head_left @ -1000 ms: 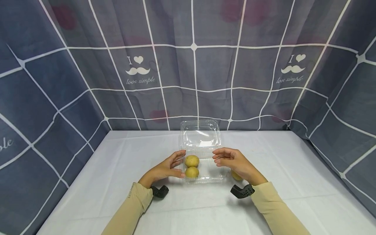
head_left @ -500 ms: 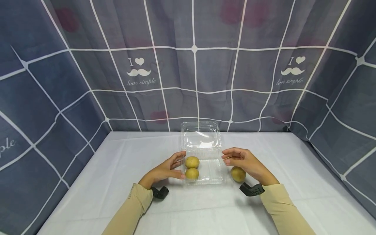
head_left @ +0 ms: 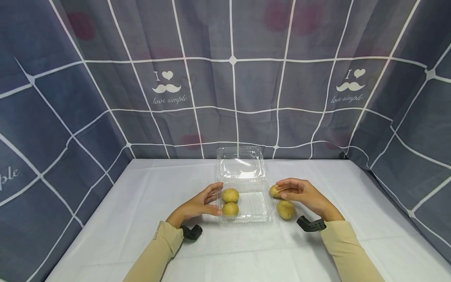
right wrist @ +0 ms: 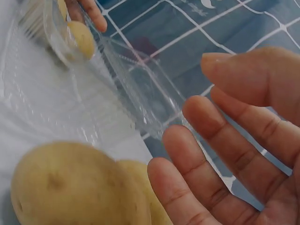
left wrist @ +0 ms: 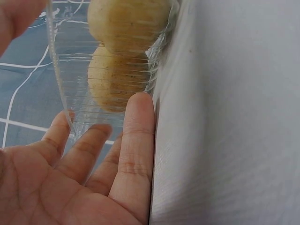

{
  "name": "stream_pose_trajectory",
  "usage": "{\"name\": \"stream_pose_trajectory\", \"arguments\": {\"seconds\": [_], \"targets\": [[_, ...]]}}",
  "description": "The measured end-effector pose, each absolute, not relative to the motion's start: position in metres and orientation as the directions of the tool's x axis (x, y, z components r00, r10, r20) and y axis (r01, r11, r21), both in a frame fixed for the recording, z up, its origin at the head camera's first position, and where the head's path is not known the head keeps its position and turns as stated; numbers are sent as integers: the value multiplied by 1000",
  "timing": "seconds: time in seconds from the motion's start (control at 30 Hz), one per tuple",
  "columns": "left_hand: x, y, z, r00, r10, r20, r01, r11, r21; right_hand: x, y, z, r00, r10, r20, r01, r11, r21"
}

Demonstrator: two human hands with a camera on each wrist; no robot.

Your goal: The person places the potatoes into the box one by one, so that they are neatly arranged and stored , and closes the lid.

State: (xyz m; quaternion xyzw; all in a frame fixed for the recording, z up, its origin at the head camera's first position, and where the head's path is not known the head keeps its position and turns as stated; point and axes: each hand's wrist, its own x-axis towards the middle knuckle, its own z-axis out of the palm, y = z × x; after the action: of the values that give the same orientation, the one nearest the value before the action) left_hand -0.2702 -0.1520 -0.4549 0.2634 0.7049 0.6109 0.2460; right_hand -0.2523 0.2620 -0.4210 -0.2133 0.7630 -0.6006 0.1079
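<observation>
A clear plastic clamshell box (head_left: pixel 251 205) stands with its lid (head_left: pixel 240 164) raised at the back. Two potatoes, a rear one (head_left: pixel 230 195) and a front one (head_left: pixel 230 209), lie in its left side. My left hand (head_left: pixel 197 203) touches the box's left wall, thumb at the front and fingers farther back; the left wrist view shows fairly straight fingers (left wrist: pixel 139 122) against the ribbed plastic. Right of the box, my right hand (head_left: pixel 299 192) hovers with relaxed fingers and nothing in its grasp. Beneath it lie a near potato (head_left: pixel 285 210) and a farther, partly covered potato (head_left: pixel 275 191).
A white cloth (head_left: pixel 169 246) covers the table. Behind and at both sides hangs a grey-blue curtain (head_left: pixel 253 86) with white lines, close behind the raised lid. Each wrist wears a black camera mount, one on the left (head_left: pixel 192 232) and one on the right (head_left: pixel 311 224).
My right hand has moved right, from over the box to above the potatoes beside it, uncovering the near one and part of the farther one. My left hand stays at the box.
</observation>
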Motion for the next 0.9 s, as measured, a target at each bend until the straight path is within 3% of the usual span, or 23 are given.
{"name": "stream_pose_trajectory", "arguments": {"seconds": [0.3,0.6,0.9], "targets": [[-273,-154,-459,-742,669,-33,67,123,990,-255,274,-430,-881,-460,112,-218,185,-958],[-274,-154,-458,-740,671,-33,70,126,990,-256,286,-435,-902,-431,41,-143,207,-968],[-274,-153,-458,-735,678,-18,75,108,991,-258,297,-446,-874,-485,41,-146,180,-973]]}}
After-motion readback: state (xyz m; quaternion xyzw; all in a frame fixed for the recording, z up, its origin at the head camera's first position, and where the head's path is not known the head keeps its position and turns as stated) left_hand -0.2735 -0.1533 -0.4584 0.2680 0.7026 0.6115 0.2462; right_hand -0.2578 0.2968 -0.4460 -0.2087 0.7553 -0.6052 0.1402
